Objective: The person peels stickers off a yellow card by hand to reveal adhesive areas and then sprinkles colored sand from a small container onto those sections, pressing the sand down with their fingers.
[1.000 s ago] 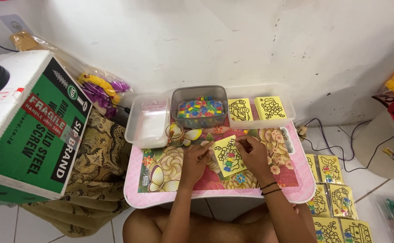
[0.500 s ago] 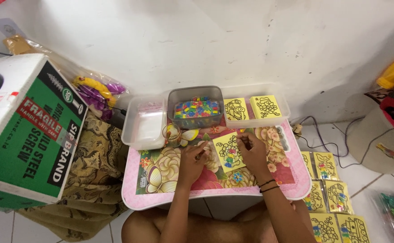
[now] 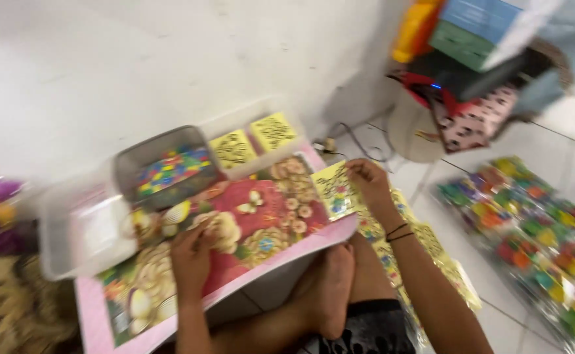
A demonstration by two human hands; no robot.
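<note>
My right hand (image 3: 370,183) grips a yellow card with a black line pattern (image 3: 334,190) and holds it past the right edge of the low pink table with a flower print (image 3: 261,226). My left hand (image 3: 192,259) rests flat on the tabletop, holding nothing. A grey tray of small coloured pieces (image 3: 166,167) stands at the table's back. Beside it, two more yellow patterned cards (image 3: 253,141) lie in a clear tub. The whole view is motion-blurred.
An empty clear tub (image 3: 84,233) sits at the table's left. More yellow cards (image 3: 431,246) lie on the tiled floor at my right, beyond them a clear bag of coloured pieces (image 3: 530,229). My bare foot (image 3: 330,288) is under the table edge. Cables and boxes stand by the wall.
My view has swung to the right. My right hand has lifted the yellow card off the table and carried it right, beyond the edge. The left hand stays on the table.
</note>
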